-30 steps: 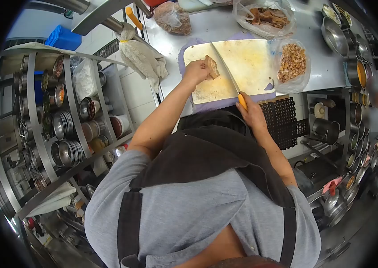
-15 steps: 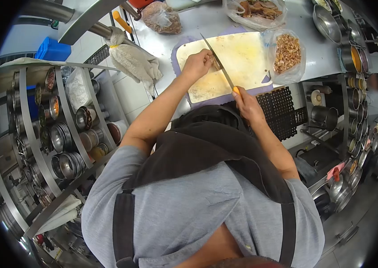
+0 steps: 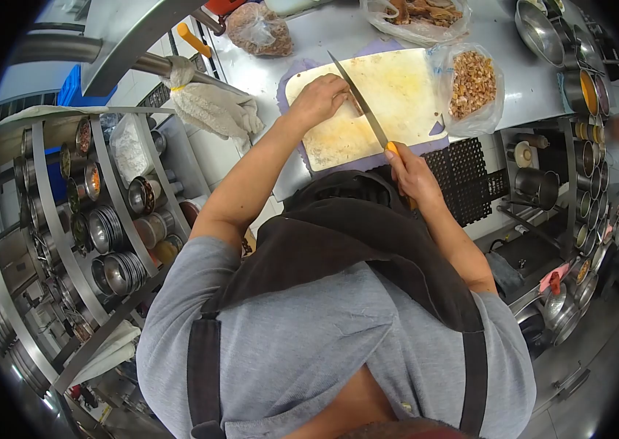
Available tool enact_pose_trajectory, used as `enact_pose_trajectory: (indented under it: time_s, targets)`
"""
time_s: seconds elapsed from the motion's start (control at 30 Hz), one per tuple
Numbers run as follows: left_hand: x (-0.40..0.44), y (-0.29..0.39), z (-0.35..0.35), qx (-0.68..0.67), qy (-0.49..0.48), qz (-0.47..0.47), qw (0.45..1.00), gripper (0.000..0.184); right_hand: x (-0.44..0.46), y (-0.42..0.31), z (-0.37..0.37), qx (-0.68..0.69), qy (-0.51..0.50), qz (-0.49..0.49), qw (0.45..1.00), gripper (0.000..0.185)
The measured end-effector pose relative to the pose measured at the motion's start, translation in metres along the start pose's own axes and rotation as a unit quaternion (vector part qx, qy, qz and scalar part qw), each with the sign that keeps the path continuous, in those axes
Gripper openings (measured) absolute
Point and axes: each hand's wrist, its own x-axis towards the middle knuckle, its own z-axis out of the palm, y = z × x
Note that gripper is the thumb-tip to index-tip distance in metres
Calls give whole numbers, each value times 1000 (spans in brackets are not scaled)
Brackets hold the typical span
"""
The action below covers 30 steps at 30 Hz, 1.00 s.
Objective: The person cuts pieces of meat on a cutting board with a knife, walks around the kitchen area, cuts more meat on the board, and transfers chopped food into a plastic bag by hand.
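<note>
A long knife (image 3: 363,102) with an orange handle is in my right hand (image 3: 415,178), its blade slanting up and left across the white cutting board (image 3: 397,88). My left hand (image 3: 319,101) is closed on the board's left part, close beside the blade, over a brown piece of meat (image 3: 357,110) that is mostly hidden by the fingers and knife. Under the board lies a purple cloth (image 3: 285,91). Right of the board, diced brown pieces (image 3: 472,84) fill an open clear bag.
Behind the board are a bag of brown meat pieces (image 3: 426,13) and a tied bag of ground food (image 3: 258,29). A towel (image 3: 210,110) hangs from a rail at the left. Metal bowls (image 3: 540,33) stand at the right, and shelves with bowls (image 3: 123,274) fill the left side.
The knife has come from beside the meat to lie against it at my left fingers. My left hand now covers most of the piece. The whole view has shifted slightly.
</note>
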Motion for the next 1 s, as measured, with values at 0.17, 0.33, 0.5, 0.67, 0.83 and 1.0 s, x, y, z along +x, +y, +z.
enact_pose_trajectory:
  time_s: [0.17,0.33,0.5,0.67,0.83,1.0]
  targets:
    - [-3,4,3,21,13,12,1000,15,-5,-1,-6,37,-22,2,999,41]
    - [-2,8,6,20,19,0,1000,13,-7,-5,-15,26,-40,34,998,41]
    - [-2,7,8,17,19,-7,1000,13,8,-8,-13,18,-49,32,998,40]
    - [-3,5,11,3,32,-13,999,13,49,-10,1,-10,-28,-3,1000,40]
    - [0,9,11,3,32,-14,999,13,69,-8,11,-52,23,-53,997,43]
    - [-3,12,11,13,37,-33,999,13,33,-11,0,9,-31,21,999,40]
